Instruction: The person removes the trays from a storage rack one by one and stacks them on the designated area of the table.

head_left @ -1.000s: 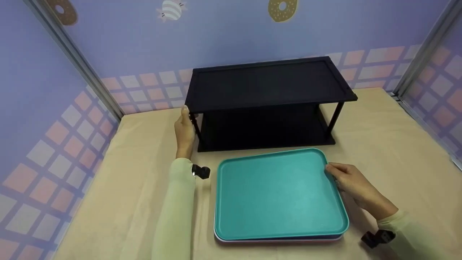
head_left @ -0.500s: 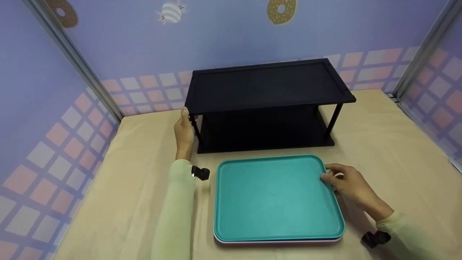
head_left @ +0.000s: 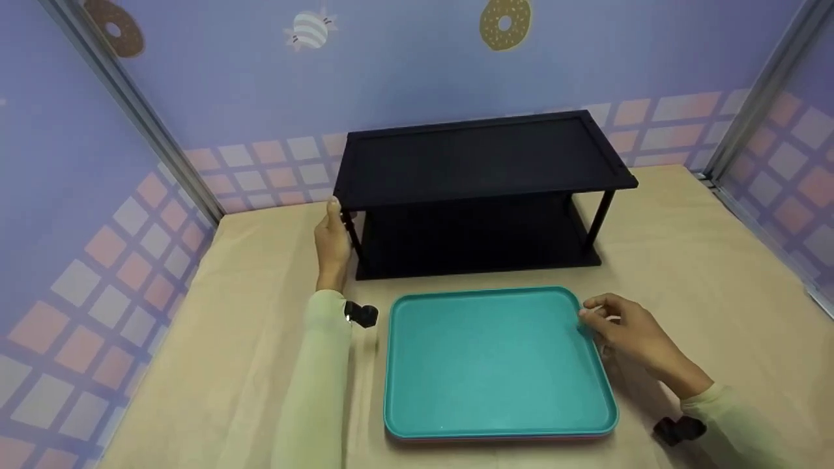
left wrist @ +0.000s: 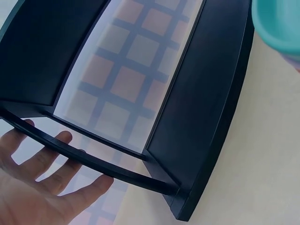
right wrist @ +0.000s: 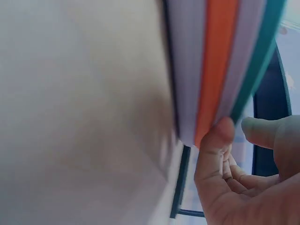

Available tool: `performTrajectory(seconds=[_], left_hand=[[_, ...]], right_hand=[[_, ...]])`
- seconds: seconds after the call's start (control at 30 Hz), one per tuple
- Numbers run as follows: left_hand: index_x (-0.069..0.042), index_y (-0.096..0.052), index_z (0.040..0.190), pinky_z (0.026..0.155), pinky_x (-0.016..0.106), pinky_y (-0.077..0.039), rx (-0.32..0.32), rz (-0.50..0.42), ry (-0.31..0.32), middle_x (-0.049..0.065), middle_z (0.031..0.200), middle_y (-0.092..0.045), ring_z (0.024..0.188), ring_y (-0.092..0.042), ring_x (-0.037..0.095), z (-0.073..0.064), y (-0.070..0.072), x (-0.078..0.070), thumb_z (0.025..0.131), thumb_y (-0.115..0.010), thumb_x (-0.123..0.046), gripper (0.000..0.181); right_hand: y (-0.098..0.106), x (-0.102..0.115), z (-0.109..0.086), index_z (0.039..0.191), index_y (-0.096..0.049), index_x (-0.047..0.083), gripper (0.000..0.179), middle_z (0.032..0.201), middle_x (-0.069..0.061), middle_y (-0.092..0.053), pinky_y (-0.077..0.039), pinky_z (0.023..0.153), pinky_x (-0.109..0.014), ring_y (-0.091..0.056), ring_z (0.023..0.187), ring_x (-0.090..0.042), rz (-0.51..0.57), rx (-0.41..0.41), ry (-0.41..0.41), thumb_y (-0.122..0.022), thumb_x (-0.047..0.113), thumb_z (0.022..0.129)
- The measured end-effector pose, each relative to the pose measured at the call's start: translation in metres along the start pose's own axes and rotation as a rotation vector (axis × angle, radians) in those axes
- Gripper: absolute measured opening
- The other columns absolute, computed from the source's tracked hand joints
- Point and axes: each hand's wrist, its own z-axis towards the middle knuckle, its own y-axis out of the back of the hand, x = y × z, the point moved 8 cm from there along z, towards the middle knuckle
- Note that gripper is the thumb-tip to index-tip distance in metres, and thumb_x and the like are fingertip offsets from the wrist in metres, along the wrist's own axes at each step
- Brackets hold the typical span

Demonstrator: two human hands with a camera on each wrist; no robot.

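In the head view a teal tray point(head_left: 495, 365) lies flat on top of a stack of trays. The right wrist view shows the stack's edges, with an orange tray point(right wrist: 216, 61) between lilac ones. My right hand point(head_left: 635, 335) is at the stack's right edge. One fingertip touches the edges below the teal tray, and the thumb stands a little off its rim. Behind the stack stands a black two-tier rack point(head_left: 482, 159). My left hand point(head_left: 332, 244) holds its front left post point(left wrist: 93, 159), fingers behind the post and thumb up by the top shelf's corner.
A cream cloth point(head_left: 254, 326) covers the table. The rack's lower shelf point(head_left: 475, 241) sits close to the patterned back wall point(head_left: 417, 58). Metal frame posts point(head_left: 143, 124) stand at the corners, with side walls left and right.
The teal tray has come down level on the stack, its far right corner lowering toward me. My right thumb has come off its rim. The left hand stays on the rack post.
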Motion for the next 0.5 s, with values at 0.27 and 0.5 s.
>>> performTrajectory(seconds=[0.27, 0.5], left_hand=[[-0.01, -0.05, 0.151, 0.116, 0.043, -0.037, 0.027, 0.034, 0.029, 0.011, 0.155, -0.048, 0.142, -0.046, 0.03, 0.001, 0.01, 0.002, 0.107, -0.033, -0.06, 0.069], [0.002, -0.065, 0.126, 0.109, 0.042, -0.042, -0.045, 0.126, -0.069, 0.019, 0.13, -0.064, 0.122, -0.057, 0.032, -0.009, 0.027, -0.011, 0.111, -0.034, -0.047, 0.061]], right_hand=[[0.025, 0.037, 0.005, 0.138, -0.056, 0.004, 0.047, 0.119, -0.019, -0.064, -0.057, 0.077, -0.03, -0.066, 0.096, -0.026, -0.088, -0.1, 0.144, -0.052, 0.04, 0.107], [0.039, 0.071, 0.005, 0.142, -0.055, 0.007, 0.049, 0.132, -0.017, -0.063, -0.052, 0.095, -0.05, -0.062, 0.118, -0.036, -0.145, -0.155, 0.235, -0.051, 0.041, 0.107]])
